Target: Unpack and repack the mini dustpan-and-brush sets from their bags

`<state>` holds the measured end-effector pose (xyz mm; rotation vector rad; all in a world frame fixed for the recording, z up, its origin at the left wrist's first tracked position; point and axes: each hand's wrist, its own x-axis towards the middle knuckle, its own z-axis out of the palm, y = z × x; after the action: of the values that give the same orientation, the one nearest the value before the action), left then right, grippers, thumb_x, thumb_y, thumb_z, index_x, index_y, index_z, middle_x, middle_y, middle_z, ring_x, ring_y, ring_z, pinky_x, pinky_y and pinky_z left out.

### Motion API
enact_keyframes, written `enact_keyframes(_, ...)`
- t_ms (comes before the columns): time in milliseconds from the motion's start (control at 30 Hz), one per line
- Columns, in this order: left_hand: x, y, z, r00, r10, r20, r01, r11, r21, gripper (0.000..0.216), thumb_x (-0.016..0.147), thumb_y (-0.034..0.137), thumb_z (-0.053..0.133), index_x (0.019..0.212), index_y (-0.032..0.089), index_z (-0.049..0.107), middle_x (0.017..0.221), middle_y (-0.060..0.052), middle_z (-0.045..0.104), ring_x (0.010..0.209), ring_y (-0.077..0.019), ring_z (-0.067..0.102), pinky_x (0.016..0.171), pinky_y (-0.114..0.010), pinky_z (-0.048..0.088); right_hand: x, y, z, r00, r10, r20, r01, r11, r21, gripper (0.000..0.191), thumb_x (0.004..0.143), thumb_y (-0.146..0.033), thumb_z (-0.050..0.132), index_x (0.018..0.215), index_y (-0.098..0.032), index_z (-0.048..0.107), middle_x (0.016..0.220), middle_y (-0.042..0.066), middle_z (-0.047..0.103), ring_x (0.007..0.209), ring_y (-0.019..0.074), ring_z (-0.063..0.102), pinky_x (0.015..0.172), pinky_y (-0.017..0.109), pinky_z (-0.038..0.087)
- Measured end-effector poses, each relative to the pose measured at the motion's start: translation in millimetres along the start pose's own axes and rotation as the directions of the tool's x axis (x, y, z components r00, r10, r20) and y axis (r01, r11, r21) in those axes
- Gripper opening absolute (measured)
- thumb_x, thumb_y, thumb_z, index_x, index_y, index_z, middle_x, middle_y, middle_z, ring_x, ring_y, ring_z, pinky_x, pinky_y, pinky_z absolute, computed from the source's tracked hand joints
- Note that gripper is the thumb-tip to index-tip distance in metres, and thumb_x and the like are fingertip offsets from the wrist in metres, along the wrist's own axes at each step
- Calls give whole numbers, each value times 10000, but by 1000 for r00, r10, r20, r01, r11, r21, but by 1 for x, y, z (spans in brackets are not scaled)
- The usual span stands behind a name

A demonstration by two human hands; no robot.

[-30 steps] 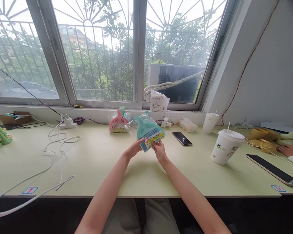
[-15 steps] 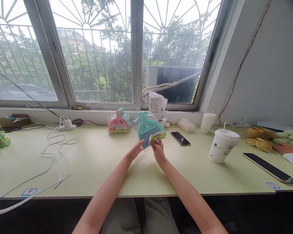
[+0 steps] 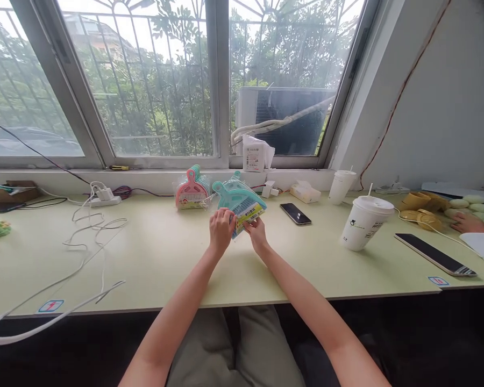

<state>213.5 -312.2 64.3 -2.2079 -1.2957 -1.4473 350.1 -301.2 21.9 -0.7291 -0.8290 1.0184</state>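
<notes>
Both my hands hold a teal mini dustpan-and-brush set (image 3: 237,198) in clear plastic wrap with a yellow label, raised just above the pale green desk (image 3: 165,258). My left hand (image 3: 221,230) is closed over the pack's lower left corner. My right hand (image 3: 256,231) pinches its lower right edge at the label. Behind the pack, a pink set (image 3: 191,191) of the same kind leans against the sill with more teal ones stacked behind it.
White cables (image 3: 92,226) and a power strip (image 3: 102,198) lie at left. A phone (image 3: 295,213), a tissue pack (image 3: 305,192) and two paper cups (image 3: 363,230) stand to the right. Another person's hand (image 3: 468,223) rests at far right by a tablet (image 3: 434,255).
My left hand has moved up and closed over the pack's lower left corner. The pack has tilted, its handle now pointing up-left. The camera has tipped downward slightly.
</notes>
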Motion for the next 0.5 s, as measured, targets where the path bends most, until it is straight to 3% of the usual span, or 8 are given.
enact_keyframes(67,0,1,3,996,-12,92,8,999,46,245,952,375,431,965,200,602,991,-94,642,964,-238,584,820,-339,429,-1,-1,0,1000,3,19,-2,999,-37,509,527,-304,811,950,-198,548,878,36,676,840,200,644,779,373,552)
enact_keyframes(200,3,-1,5,983,-113,144,102,991,87,326,976,417,360,985,207,609,946,-75,654,862,-205,604,688,-288,404,-1,-2,0,999,15,51,-9,993,-114,489,523,-304,797,936,-198,557,885,36,685,852,210,644,772,377,549)
enact_keyframes(300,6,-4,4,959,-131,251,96,984,147,301,947,445,426,923,209,610,900,-57,651,803,-194,607,639,-278,389,-2,2,-2,997,42,69,-31,988,-152,495,520,-304,798,946,-202,568,867,28,690,845,213,646,778,386,548)
enact_keyframes(400,8,-3,2,930,-135,341,63,975,214,214,921,373,485,893,200,608,898,-63,643,844,-206,608,645,-278,400,-2,7,-5,995,77,60,-66,984,-167,517,510,-293,808,962,-205,572,842,24,693,823,212,653,788,395,551)
enact_keyframes(500,9,2,0,928,-145,343,48,960,276,170,921,234,440,950,190,602,949,-86,624,948,-223,597,675,-276,421,-1,10,-6,990,123,67,-111,981,-158,521,504,-275,821,953,-201,567,834,31,697,818,211,662,795,394,555)
